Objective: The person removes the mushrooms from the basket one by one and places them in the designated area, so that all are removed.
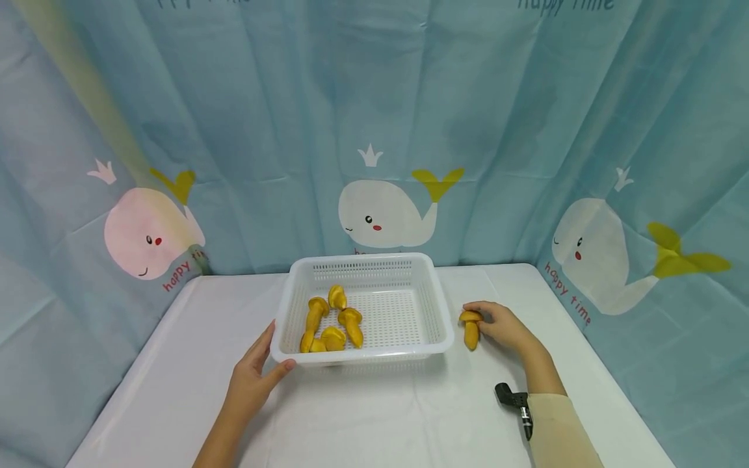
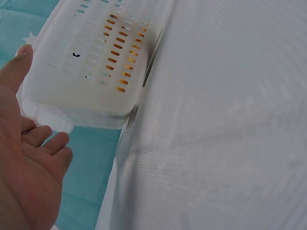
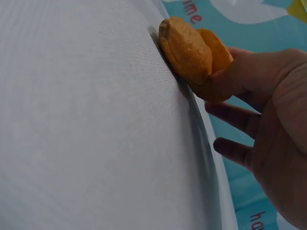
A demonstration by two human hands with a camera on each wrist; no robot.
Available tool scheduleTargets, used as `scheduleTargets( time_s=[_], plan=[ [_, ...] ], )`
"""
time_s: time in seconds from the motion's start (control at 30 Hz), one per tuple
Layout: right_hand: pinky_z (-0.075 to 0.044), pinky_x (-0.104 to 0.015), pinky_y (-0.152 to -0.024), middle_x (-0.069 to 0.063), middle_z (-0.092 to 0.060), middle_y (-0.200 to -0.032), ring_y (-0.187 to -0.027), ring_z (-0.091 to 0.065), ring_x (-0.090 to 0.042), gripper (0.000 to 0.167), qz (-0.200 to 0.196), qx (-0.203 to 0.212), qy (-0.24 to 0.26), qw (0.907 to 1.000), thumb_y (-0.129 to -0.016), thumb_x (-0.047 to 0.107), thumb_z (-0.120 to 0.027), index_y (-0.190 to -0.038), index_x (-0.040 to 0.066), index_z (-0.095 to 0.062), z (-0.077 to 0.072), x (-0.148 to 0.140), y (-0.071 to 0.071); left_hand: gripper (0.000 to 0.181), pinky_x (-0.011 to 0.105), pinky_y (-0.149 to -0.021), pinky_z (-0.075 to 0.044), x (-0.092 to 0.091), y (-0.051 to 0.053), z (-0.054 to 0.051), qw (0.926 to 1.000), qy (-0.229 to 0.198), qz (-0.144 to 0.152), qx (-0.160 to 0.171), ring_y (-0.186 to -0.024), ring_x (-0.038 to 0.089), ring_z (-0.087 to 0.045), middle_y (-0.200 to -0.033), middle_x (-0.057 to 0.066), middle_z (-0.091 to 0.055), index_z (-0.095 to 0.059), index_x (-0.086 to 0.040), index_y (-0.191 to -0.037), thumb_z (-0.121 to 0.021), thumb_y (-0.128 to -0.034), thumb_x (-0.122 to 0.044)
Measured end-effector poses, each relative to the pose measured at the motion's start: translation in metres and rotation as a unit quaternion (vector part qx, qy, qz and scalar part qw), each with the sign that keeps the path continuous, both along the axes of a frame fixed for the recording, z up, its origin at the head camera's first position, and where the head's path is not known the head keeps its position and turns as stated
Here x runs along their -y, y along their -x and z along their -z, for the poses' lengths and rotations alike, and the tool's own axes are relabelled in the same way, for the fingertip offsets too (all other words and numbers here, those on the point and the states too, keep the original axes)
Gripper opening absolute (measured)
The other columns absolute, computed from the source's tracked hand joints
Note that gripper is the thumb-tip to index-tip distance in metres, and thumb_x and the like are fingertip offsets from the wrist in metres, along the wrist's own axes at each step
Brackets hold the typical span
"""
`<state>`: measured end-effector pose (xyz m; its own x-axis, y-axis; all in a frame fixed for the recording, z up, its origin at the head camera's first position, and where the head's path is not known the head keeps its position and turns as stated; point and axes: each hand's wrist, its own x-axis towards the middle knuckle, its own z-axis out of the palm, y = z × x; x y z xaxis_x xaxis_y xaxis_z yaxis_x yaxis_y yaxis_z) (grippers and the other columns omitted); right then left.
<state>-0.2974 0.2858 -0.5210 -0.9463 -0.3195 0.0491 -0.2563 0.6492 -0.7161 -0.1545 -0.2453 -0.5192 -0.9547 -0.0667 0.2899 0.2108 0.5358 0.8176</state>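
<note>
A white plastic basket (image 1: 386,354) with slotted walls stands on the table and holds several yellow-brown mushrooms (image 1: 351,325), gathered in its left half. My left hand (image 1: 250,377) rests at the basket's front left corner, thumb at the front rim and fingers along the left side. In the left wrist view the other fingers (image 2: 60,155) bend loosely beside the corner. To the right of the basket, my right hand (image 1: 506,327) pinches a single mushroom (image 1: 471,330) by its cap, stem pointing toward me. Close up, that mushroom (image 3: 187,50) touches or nearly touches the white cloth.
A small black device with a short handle (image 1: 515,403) lies on the white table (image 1: 363,416) beside the right sleeve (image 1: 558,429). Behind the table and along both sides hangs a blue curtain (image 1: 281,130) printed with whales.
</note>
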Motion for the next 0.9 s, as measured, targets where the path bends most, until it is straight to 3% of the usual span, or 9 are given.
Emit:
scheduleTargets(
  time_s=[0.17, 0.23, 0.47, 0.53, 0.77, 0.9],
  plan=[
    [-0.029, -0.066, -0.119, -0.015, -0.058, -0.146, -0.145, -0.041, -0.044, 0.048, -0.011, -0.006, -0.005, 0.9999, -0.094, -0.006, -0.062, -0.139, 0.007, -0.063, -0.002, 0.001, 0.001, 0.088, 0.000, -0.106, -0.026, 0.002, 0.000, -0.001, 0.9999, -0.008, 0.009, -0.001, -0.144, -0.010, -0.026, -0.168, 0.004, -0.030, -0.028, -0.026, -0.163, -0.080, -0.0912, -0.026],
    [-0.030, -0.067, -0.119, -0.016, -0.056, -0.148, -0.145, -0.040, -0.044, 0.050, -0.015, -0.012, -0.013, 0.9997, -0.092, -0.007, -0.061, -0.140, 0.007, -0.062, -0.005, 0.002, 0.001, 0.088, 0.000, -0.106, -0.026, 0.002, 0.000, -0.001, 0.9999, -0.009, 0.010, -0.001, -0.142, -0.014, -0.025, -0.168, 0.003, -0.030, -0.028, -0.026, -0.163, -0.080, -0.0912, -0.026],
    [-0.030, -0.067, -0.118, -0.015, -0.052, -0.152, -0.145, -0.039, -0.045, 0.048, -0.001, -0.028, -0.012, 0.9995, -0.095, 0.002, -0.066, -0.143, 0.008, -0.059, -0.024, 0.001, -0.006, 0.088, -0.001, -0.104, -0.026, 0.000, -0.001, 0.000, 0.9999, -0.009, 0.005, 0.004, -0.150, 0.033, -0.034, -0.167, 0.003, -0.031, -0.030, -0.030, -0.162, -0.080, -0.0903, -0.026],
    [-0.028, -0.068, -0.118, -0.015, -0.050, -0.154, -0.146, -0.037, -0.044, 0.050, 0.005, -0.029, -0.011, 0.9995, -0.096, 0.004, -0.067, -0.145, 0.010, -0.058, -0.028, 0.000, -0.008, 0.089, -0.001, -0.104, -0.026, 0.000, 0.000, -0.001, 1.0000, -0.009, 0.005, 0.002, -0.150, 0.031, -0.034, -0.167, 0.003, -0.031, -0.030, -0.029, -0.162, -0.081, -0.0900, -0.025],
    [-0.029, -0.067, -0.118, -0.014, -0.051, -0.153, -0.146, -0.038, -0.042, 0.047, 0.012, -0.051, -0.004, 0.9986, -0.098, 0.005, -0.063, -0.145, 0.011, -0.058, -0.038, -0.003, -0.010, 0.089, 0.000, -0.106, -0.027, 0.000, 0.001, 0.001, 0.9999, -0.010, 0.009, -0.004, -0.147, 0.000, -0.030, -0.167, 0.004, -0.032, -0.031, -0.026, -0.162, -0.081, -0.0898, -0.024],
    [-0.031, -0.066, -0.118, -0.013, -0.053, -0.152, -0.146, -0.039, -0.040, 0.045, 0.007, -0.072, -0.006, 0.9974, -0.099, 0.006, -0.063, -0.144, 0.013, -0.058, -0.044, -0.002, -0.010, 0.089, 0.000, -0.106, -0.027, 0.001, 0.000, 0.000, 0.9999, -0.010, 0.007, 0.000, -0.150, 0.010, -0.031, -0.167, 0.005, -0.031, -0.029, -0.027, -0.163, -0.081, -0.0898, -0.024]
  ],
)
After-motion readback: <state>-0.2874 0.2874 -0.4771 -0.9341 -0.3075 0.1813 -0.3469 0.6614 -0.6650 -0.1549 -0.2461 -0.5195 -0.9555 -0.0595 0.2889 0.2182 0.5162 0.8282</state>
